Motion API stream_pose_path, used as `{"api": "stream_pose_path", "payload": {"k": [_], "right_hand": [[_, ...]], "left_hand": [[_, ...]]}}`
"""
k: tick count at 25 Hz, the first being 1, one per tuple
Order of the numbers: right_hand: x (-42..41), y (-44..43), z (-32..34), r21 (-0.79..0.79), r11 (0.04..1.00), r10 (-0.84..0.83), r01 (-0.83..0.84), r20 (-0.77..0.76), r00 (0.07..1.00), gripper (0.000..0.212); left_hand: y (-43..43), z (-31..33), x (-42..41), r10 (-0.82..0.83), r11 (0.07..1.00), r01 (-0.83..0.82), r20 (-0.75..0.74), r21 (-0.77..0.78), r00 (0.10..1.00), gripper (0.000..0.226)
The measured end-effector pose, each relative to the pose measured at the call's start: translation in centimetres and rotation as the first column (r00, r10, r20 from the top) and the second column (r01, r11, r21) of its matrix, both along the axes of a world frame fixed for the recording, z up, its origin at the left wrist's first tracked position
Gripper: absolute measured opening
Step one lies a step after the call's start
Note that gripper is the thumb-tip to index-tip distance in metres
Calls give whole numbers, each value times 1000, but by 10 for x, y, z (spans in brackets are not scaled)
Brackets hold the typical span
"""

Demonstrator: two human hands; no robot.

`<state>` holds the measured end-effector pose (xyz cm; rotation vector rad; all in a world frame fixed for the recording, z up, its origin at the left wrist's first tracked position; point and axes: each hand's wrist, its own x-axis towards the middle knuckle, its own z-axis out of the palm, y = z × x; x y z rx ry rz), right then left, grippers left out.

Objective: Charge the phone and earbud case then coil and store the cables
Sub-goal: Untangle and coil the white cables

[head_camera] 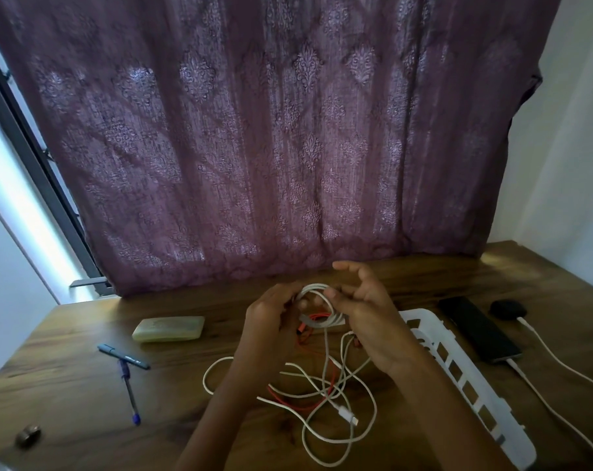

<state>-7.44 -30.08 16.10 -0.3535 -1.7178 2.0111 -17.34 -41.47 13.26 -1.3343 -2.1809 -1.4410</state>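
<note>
White cable (317, 289) is half coiled above the wooden table (84, 368). I see the left hand (274, 321) gripping the loops and the right hand (366, 321) pinching their other side. The loose length is tangled with a red cable (301, 341) just beside the white basket (458, 372).

White cable (313, 287) half-coiled, rest loose; phone (478, 329), earbud case (507, 309) plugged in.

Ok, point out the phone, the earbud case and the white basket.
phone (476, 329): head view, middle of its dark screen.
earbud case (508, 309): head view, top of its black shell.
white basket (422, 316): head view, its far rim.
</note>
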Motion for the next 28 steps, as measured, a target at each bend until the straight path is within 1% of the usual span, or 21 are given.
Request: {"api": "stream_pose_path", "payload": {"k": [2,4,5,6,7,9,11,12,13,14,15,16,17,18,19,20,22,23,25,26,28], "right_hand": [[0,4,0,-100,992,78,-79,-12,997,33],[-3,4,-4,-99,992,74,-74,1,997,29],[-5,5,-8,-14,1000,13,-13,7,1000,24],[-8,6,-11,123,989,-80,81,-10,997,17],[-10,7,-15,274,945,-167,179,-68,984,13],[-14,8,-23,499,787,-279,363,-237,931,14],[-17,8,-25,599,621,-341,505,-374,863,8],[-17,7,-24,641,538,-351,547,-420,837,3],[-16,5,-23,687,455,-356,566,-442,823,13],[-15,6,-25,732,406,-334,546,-438,835,22],[-14,5,-25,765,406,-306,500,-401,863,28],[-12,4,-26,779,443,-279,444,-351,894,31],[-10,3,-26,771,511,-256,380,-286,923,31],[-8,3,-25,740,591,-241,321,-218,946,26],[-7,4,-22,693,667,-228,272,-158,961,17],[-7,5,-18,630,744,-208,223,-99,973,9],[-7,6,-10,460,878,-148,132,-1,989,16],[-6,7,-5,371,924,-116,93,39,993,21],[-4,11,4,237,971,-50,20,125,991,29],[-3,14,7,196,980,-22,-10,163,986,33],[-3,18,13,154,987,8,-39,192,981,39]], "left_hand": [[0,4,3,-2,1000,2,191,0,982,19],[0,5,5,-4,1000,-4,339,22,941,20],[0,7,6,-17,999,-4,405,49,914,20],[1,9,8,-39,996,-3,479,88,877,18],[1,11,11,-66,992,-8,560,128,826,17],[3,17,18,-124,980,-24,696,199,708,20],[4,21,23,-179,970,-23,773,242,608,26],[4,22,24,-196,967,-22,795,254,574,29],[4,24,25,-210,964,-23,813,265,543,32],[3,24,23,-226,960,-25,826,278,516,35],[2,24,21,-243,955,-23,830,294,503,37],[1,25,19,-258,950,-17,820,310,511,38],[-1,25,18,-270,947,-4,801,322,534,37],[-2,25,18,-275,945,11,778,326,565,35],[-3,25,18,-266,948,22,752,317,603,32],[-4,24,18,-240,956,32,718,291,653,28],[-4,22,19,-184,975,58,625,216,759,22],[-4,20,18,-152,984,71,549,165,822,21],[-4,17,17,-75,997,63,345,47,936,23],[-4,17,17,-44,999,43,256,9,966,28],[-2,21,22,-25,1000,22,165,15,986,35]]}}
